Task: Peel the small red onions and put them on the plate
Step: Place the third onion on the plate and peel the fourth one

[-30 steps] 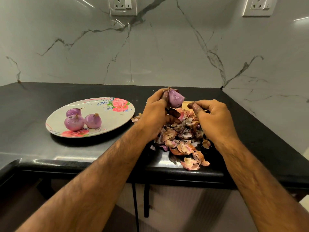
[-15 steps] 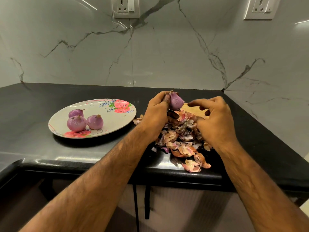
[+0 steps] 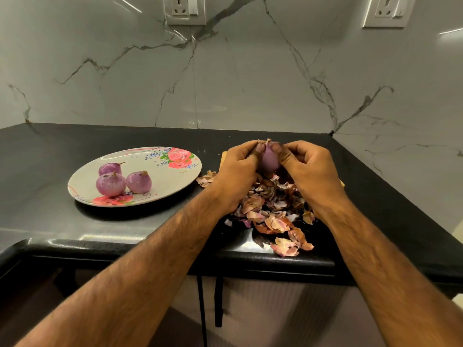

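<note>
Pinching the onion (image 3: 269,160) between them at centre right of the frame, the left hand (image 3: 239,171) and right hand (image 3: 309,169) hold it tip-up above the peel pile (image 3: 273,214), the plate (image 3: 175,182) lying leftward, nearer the left hand.

Dim, warm overhead light. Streak glare high on marble wall (image 3: 250,83), sheen along front of surface (image 3: 107,237). Soft shadow under plate (image 3: 162,186). Left hand (image 3: 235,176) and right hand (image 3: 310,171) slightly motion-blurred. Edges bow, wide-angle.

place: home kitchen, probably | evidence: black stone countertop (image 3: 50,151); marble-look backsplash (image 3: 125,96); wall sockets (image 3: 185,8); floral plate (image 3: 170,186)
</note>
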